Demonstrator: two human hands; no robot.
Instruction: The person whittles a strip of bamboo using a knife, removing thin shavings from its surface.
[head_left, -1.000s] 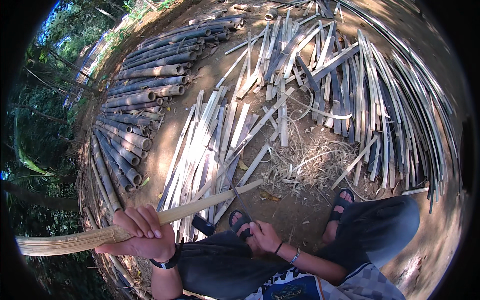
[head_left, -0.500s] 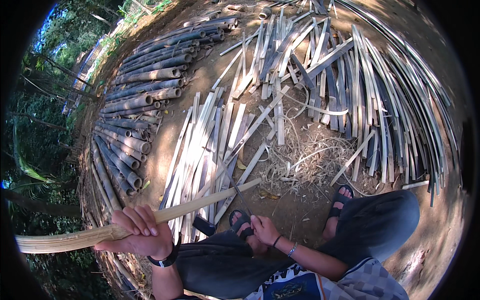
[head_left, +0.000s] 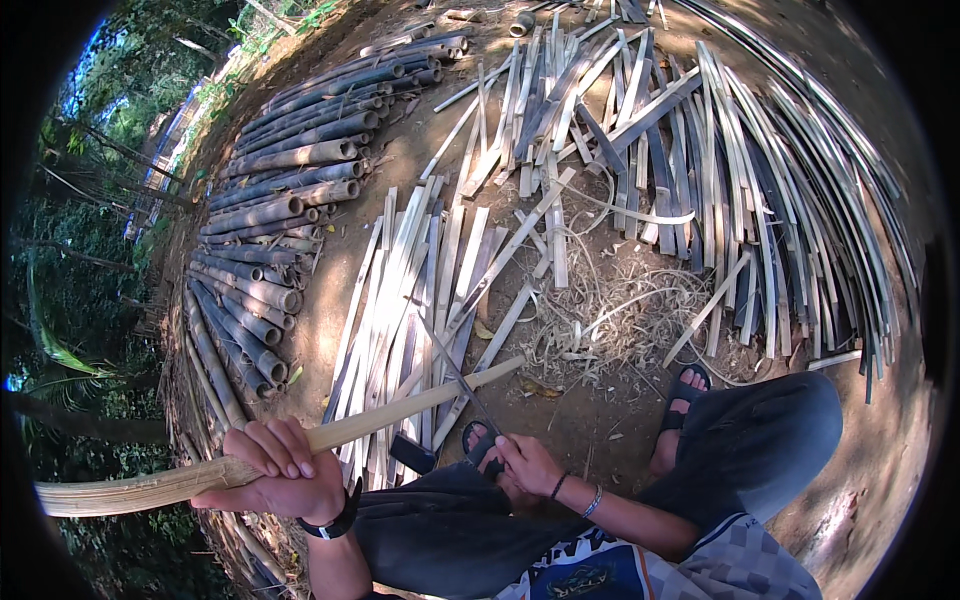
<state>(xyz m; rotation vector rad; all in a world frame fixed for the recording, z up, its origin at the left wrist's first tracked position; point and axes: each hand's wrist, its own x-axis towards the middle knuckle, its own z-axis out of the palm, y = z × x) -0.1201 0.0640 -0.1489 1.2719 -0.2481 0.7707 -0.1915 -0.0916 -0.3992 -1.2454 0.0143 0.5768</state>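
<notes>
My left hand [head_left: 270,470] is wrapped round a long pale bamboo strip [head_left: 400,410], palm beneath and fingers over the top. The strip runs from the left edge, where it looks thick and fibrous, to a narrower end above my left foot. My right hand [head_left: 528,466] is closed on a knife [head_left: 440,346] with a thin dark blade; its handle is hidden in my fingers. Pointing up and to the left, the blade crosses the strip near its narrow end. I cannot tell whether it is cutting in.
Split bamboo slats [head_left: 385,300] lie in front of me, and a bigger slat pile [head_left: 740,180] spreads right. Between them are curled shavings [head_left: 620,310]. Uncut bamboo poles [head_left: 290,180] are stacked at left. A dark rectangular object [head_left: 412,453] rests beside my left sandal [head_left: 483,445].
The knife blade has tilted and shifted slightly left across the strip, with my right hand moving a little left and down. My left hand keeps its grip.
</notes>
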